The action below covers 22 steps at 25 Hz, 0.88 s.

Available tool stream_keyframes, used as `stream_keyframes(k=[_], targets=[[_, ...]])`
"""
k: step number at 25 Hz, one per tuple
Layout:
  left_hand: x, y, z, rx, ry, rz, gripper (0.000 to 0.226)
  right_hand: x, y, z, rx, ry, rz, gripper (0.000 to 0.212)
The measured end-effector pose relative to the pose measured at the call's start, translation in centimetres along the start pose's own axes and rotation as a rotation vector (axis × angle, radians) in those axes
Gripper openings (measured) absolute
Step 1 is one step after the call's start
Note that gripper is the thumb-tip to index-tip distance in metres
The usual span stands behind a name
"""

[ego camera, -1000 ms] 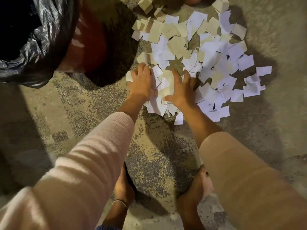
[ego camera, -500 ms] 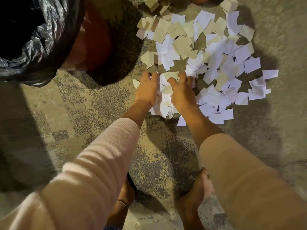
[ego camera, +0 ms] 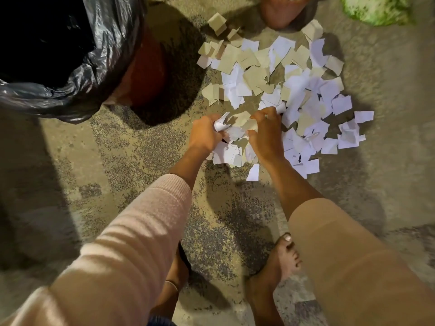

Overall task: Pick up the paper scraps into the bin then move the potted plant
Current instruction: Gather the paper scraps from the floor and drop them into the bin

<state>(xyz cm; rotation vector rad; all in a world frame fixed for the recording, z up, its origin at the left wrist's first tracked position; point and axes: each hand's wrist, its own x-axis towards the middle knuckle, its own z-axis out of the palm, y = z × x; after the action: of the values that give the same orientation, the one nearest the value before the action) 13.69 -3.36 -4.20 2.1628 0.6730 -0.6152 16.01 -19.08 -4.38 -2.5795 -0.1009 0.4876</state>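
The scraps [ego camera: 294, 90] lie on the floor [ego camera: 117, 161], a rough, speckled concrete. They are small torn pieces of thin paper, some white and some dull tan, mostly squarish with ragged edges, flat and overlapping. The spread is roughly round, with no clear long axis. Its far edge reaches the pot [ego camera: 282, 12] and its near edge is under the hands.

Both hands are at the near left edge of the spread. The left hand [ego camera: 204, 135] has its fingers curled round crumpled white and tan pieces. The right hand [ego camera: 266, 137] is curled on the same bunch from the other side, thumb toward the left hand. So each grip is narrow and holds scraps, bunched between the two hands.

The bin [ego camera: 143, 74] stands at the upper left, well apart from the spread. It is round with a red-brown wall and is lined with a glossy, wrinkled black bag [ego camera: 106, 55] folded over the rim. Its inside is dark and I cannot tell what is in it.

The pot is smooth and terracotta-coloured. Only its lower wall shows at the top edge. A blurred green mass [ego camera: 376, 8] sits in the top right corner.

The left sleeve [ego camera: 141, 220] is a ribbed pink knit.
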Motion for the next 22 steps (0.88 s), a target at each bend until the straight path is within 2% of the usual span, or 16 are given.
stream_keyframes(k=[4,10,14,19,22], targets=[[-1.5,1.2,-2.2,-0.091,0.05,0.007,0.029,-0.6,-2.2,-2.7,0.03,0.063,0.006,0.036],[-5.0,2.9,-5.8,-0.247,0.118,0.015,0.026,-2.2,-5.5,-7.4,0.115,0.143,0.009,0.029],[-7.9,3.8,-8.6,-0.295,0.157,0.033,0.016,-4.1,-9.0,-10.2,0.161,0.193,-0.022,0.026],[-11.4,5.6,-12.9,-0.4,0.199,0.041,0.017,-5.7,-14.2,-13.7,0.288,0.29,-0.089,0.022],[-13.2,6.8,-16.2,-0.461,0.247,0.055,0.018,-5.7,-18.0,-16.3,0.338,0.282,-0.078,0.021]])
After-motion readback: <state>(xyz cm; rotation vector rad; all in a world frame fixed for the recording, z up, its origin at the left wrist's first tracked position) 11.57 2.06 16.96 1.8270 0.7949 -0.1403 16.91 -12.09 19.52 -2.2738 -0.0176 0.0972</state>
